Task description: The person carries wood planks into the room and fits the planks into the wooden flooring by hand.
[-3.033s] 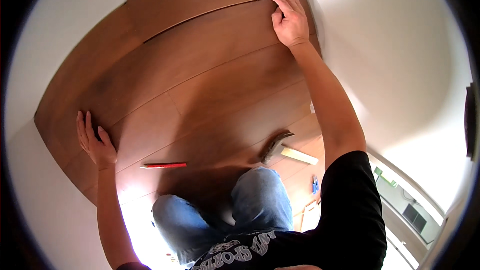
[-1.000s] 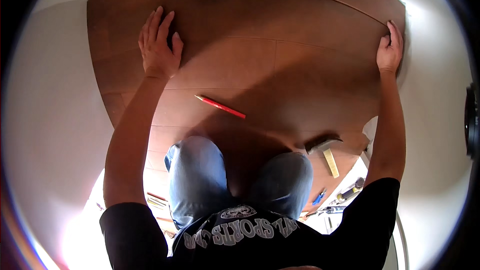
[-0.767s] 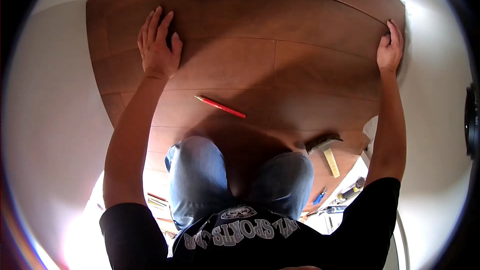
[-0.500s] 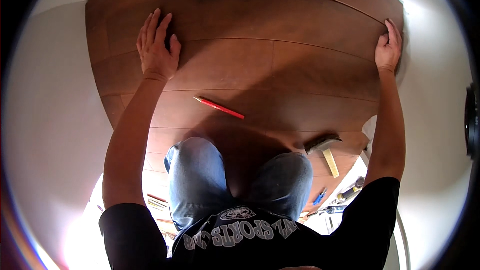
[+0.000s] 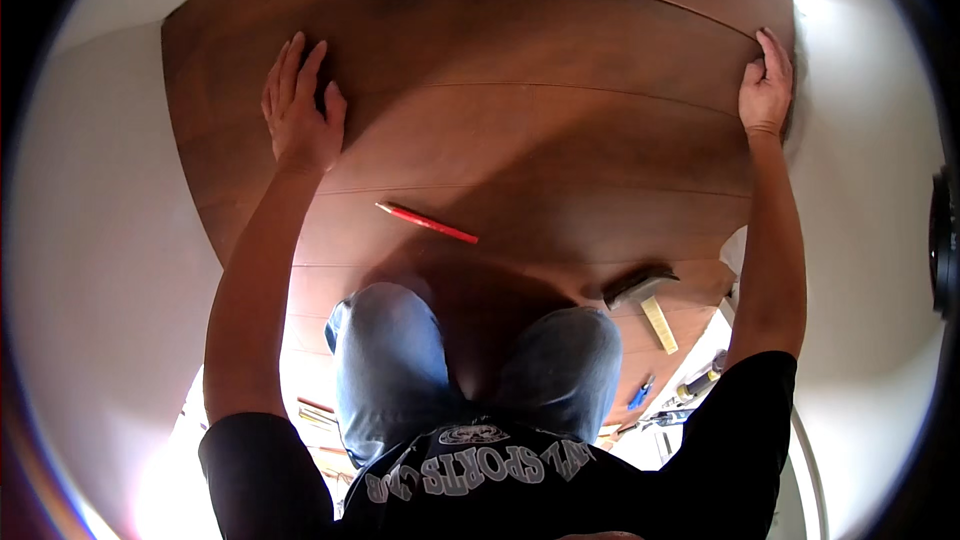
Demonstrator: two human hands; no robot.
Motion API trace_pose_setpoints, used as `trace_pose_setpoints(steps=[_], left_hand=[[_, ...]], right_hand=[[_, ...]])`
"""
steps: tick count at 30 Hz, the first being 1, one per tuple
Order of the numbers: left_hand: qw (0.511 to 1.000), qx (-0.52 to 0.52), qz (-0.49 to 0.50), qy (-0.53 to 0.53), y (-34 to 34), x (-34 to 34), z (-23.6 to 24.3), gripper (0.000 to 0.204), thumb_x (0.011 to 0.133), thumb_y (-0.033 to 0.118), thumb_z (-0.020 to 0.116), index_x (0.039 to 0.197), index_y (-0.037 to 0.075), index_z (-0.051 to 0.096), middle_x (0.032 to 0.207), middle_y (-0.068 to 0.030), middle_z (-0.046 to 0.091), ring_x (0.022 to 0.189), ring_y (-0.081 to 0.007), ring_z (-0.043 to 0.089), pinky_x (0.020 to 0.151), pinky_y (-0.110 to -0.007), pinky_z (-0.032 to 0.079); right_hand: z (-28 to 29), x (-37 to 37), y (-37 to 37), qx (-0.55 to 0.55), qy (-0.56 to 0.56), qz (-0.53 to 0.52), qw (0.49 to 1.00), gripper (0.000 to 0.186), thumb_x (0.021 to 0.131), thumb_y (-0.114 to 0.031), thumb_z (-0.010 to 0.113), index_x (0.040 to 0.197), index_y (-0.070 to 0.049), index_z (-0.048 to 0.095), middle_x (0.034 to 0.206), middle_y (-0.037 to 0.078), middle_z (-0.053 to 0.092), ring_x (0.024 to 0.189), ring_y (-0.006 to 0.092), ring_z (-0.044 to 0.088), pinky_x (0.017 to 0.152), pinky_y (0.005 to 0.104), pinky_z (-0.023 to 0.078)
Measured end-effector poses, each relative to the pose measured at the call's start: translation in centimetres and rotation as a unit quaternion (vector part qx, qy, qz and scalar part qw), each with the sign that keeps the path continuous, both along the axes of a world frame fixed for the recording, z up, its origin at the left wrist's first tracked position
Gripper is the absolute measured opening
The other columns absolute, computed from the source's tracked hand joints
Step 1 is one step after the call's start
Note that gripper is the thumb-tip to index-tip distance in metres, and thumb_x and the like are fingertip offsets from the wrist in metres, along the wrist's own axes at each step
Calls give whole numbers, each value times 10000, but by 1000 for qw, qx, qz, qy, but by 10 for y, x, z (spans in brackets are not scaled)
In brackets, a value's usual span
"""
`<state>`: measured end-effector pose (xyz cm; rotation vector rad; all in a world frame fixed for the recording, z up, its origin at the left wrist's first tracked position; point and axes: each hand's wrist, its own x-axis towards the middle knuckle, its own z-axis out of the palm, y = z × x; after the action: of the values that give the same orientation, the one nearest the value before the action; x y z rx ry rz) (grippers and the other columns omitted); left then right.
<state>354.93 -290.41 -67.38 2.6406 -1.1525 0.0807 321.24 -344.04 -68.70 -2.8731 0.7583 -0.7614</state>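
Note:
My left hand rests on the brown wood floor planks at the far left, its fingers spread and no object in it. At the far right, my right hand lies on the planks close to the wall, fingers stretched forward and thumb bent inward. Its fingertips are at the end of a dark raised seam that runs between two far boards. Between my arms a red pencil lies on the floor, touched by neither hand. A hammer with a dark head and a pale yellow handle lies beside my right knee.
White walls close in on the left and right. My knees are on the floor. A small blue-handled tool and several other tools lie at the lower right. A round black object shows at the right rim.
The whole view has shifted a little, moving the floor, pencil and hammer slightly left. Against the boards, my right hand has slid slightly farther forward; my left hand stays nearly in place.

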Motion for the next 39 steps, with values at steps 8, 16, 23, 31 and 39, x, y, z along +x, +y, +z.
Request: trace_pose_setpoints(steps=[8,16,23,31,39], left_hand=[[998,-43,-48,-6,11,5,0,531,986,173,584,1515,142,546,1637,-105,445,1496,-342,410,1238,-495,298],[999,-16,-34,-21,1,3,0,501,1021,174,542,1521,133,542,1643,-104,438,1496,-334,411,1234,-478,310],[926,-154,102,328,-144,-22,38,559,1032,274,618,1527,35,516,1547,-148,544,1400,-283,537,1174,-399,399],[789,-151,164,573,-277,26,30,580,1008,316,693,1483,10,561,1210,-60,672,1071,-152,611,972,-272,498],[821,-170,157,523,-260,21,29,560,971,243,749,1450,-6,602,1192,-69,658,1043,-139,612,920,-295,539]], right_hand=[[-7,10,3,17,-35,0,999,408,881,-8,601,1267,-100,695,1374,75,671,1273,338,603,1092,429,501],[5,8,7,9,-67,1,998,402,894,-2,582,1262,-112,699,1349,66,688,1254,328,617,1087,420,502],[0,0,7,14,-23,-48,999,382,892,-31,599,1251,-109,701,1369,58,675,1282,325,601,1095,427,503],[-2,5,6,31,-28,-67,997,341,894,-69,615,1220,-102,712,1382,37,664,1307,315,585,1116,421,493],[-9,12,15,16,-22,-77,997,358,920,-79,615,1271,-104,683,1404,70,652,1319,333,577,1125,435,482]])
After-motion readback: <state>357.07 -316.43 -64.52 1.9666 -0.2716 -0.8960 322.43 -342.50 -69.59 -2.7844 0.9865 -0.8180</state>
